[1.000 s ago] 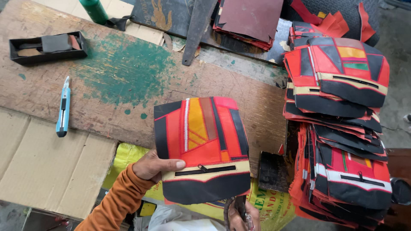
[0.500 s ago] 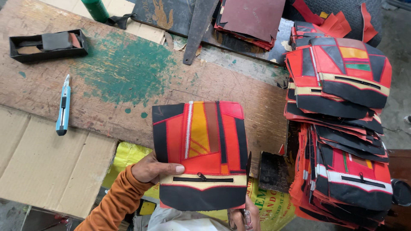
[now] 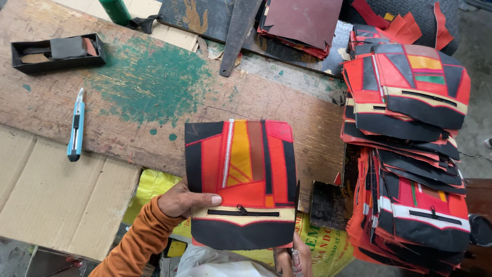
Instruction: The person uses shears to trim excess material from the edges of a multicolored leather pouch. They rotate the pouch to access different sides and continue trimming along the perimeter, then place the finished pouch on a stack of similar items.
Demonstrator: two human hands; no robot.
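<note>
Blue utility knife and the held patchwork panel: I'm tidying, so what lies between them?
Only bare worn wooden board with green paint stains, between knife and panel, in the head view.

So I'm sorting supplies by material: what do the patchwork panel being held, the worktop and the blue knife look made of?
The patchwork panel looks like matte faux leather or vinyl: red, black and orange pieces with visible stitching and zips, though real leather can't be ruled out. The worktop is worn raw wood, grainy with green paint stains. The blue knife seems to have a glossy plastic body with a metal blade slide.
</note>
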